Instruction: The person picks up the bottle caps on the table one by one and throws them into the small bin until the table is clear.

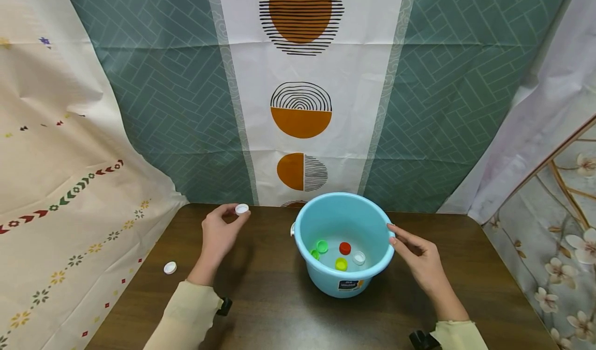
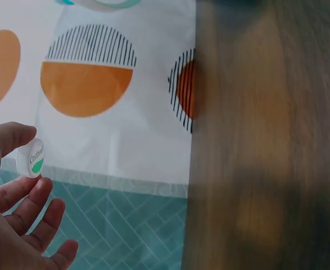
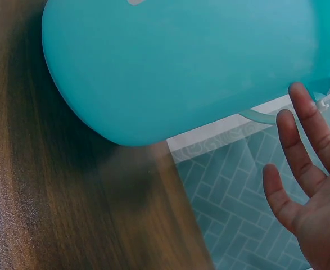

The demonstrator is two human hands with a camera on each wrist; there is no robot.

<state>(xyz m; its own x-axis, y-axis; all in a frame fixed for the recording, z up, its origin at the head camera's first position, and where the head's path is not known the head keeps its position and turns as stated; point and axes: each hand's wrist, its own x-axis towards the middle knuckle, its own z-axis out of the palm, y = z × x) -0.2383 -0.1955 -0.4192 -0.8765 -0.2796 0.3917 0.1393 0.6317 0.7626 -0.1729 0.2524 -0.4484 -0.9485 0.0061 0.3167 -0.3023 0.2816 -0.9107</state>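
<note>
At the table's far left side my left hand (image 1: 221, 233) pinches a white bottle cap (image 1: 241, 209) between thumb and fingers, above the tabletop. In the left wrist view this cap (image 2: 32, 158) shows print and a green patch on its top. A light blue bucket (image 1: 321, 283) stands upright right of the middle. My right hand (image 1: 421, 259) holds the bucket's right rim with thumb and index finger; its other fingers spread outside the wall. Inside lie a red cap (image 1: 345, 248), a yellow cap (image 1: 341, 263), a whitish cap (image 1: 358, 258) and green caps (image 1: 322, 246).
Another white cap (image 1: 170, 268) lies on the dark wooden table (image 1: 265, 308) at the left, beside my left forearm. A patterned curtain (image 1: 307, 65) hangs behind the far edge. Printed cloths drape at both sides. The bucket's handle (image 3: 257, 116) shows in the right wrist view.
</note>
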